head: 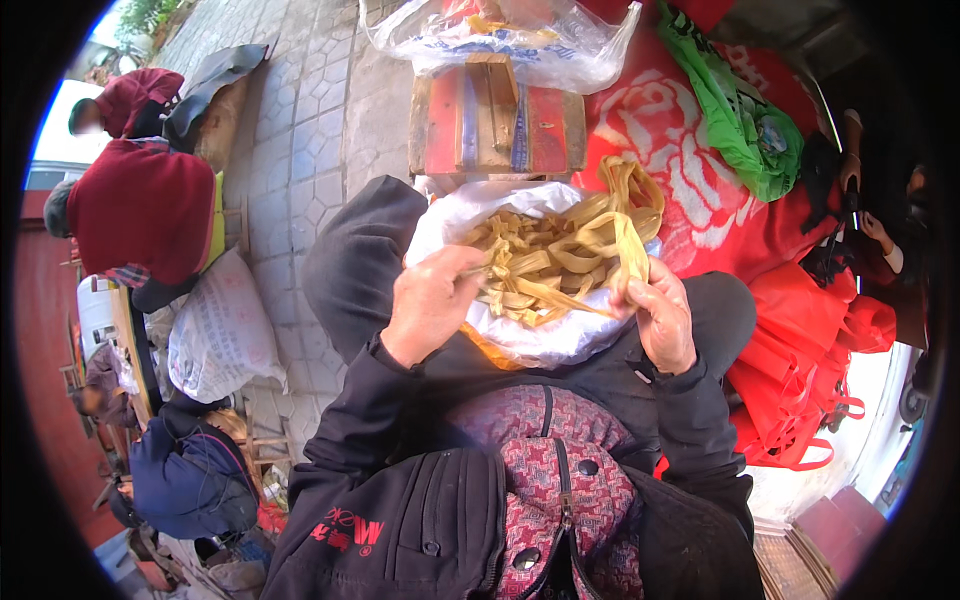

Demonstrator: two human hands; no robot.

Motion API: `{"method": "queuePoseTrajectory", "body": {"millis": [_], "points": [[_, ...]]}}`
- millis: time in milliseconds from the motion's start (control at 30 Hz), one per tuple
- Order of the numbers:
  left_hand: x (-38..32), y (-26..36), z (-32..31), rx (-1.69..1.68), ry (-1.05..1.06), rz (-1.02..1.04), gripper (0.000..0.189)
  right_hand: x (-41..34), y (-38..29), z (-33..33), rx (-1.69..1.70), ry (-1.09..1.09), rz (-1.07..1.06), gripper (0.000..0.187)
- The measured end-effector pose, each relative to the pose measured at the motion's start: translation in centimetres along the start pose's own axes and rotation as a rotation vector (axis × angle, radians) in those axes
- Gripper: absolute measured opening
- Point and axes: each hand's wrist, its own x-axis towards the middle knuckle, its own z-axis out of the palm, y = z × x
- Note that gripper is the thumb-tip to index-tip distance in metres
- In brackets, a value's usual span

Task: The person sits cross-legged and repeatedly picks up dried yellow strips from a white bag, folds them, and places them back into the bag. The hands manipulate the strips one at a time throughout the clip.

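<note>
A bowl-shaped container lined with a white plastic bag [510,330] sits in my lap, heaped with tan, flat, fibrous strips [536,259], perhaps dried leaf or husk. At its right rim, my right hand [664,319] pinches a looped bundle of these strips [634,247], whose upper loops rise above the heap. My left hand [431,304] is at the left rim, thumb and fingers drawn together around what looks like a thin strip end; the fingertips are slightly blurred. One strip runs across the heap toward my right hand.
Just beyond the bag stands a wooden stand [495,124] with a clear plastic bag [517,45] behind it. To the right are a red patterned blanket [667,150], a green bag [742,120] and red bags [787,360]. Several people sit at left, near a white sack [221,330].
</note>
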Motion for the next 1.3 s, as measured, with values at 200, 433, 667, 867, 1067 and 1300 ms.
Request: {"method": "queuePoseTrajectory", "body": {"millis": [200,433,667,867,1067,1300], "points": [[-0.1,-0.2,3.1,0.044,-0.279,0.2,0.04,-5.2,-4.0,2.2,0.139,0.019,-0.132,0.019],[-0.1,-3.5,10.4,0.129,-0.47,0.319,0.033,-13.4,-15.1,-0.4,0.198,-0.199,-0.544,0.02],[-0.7,-4.5,11.9,0.143,-0.433,0.339,0.022,-18.0,-21.6,-2.3,0.096,-0.359,-0.688,0.029],[0.0,-0.6,7.2,0.039,-0.24,0.142,0.009,-15.7,-18.2,-3.8,0.044,-0.215,-0.687,0.026],[-0.9,7.5,-3.2,-0.725,0.078,0.43,0.02,-7.3,-10.9,-4.5,-0.56,0.357,-0.308,0.029],[-0.4,8.8,-2.1,-0.172,0.114,0.556,0.016,-2.0,-3.6,0.1,-1.652,0.235,-0.458,0.036]]}}
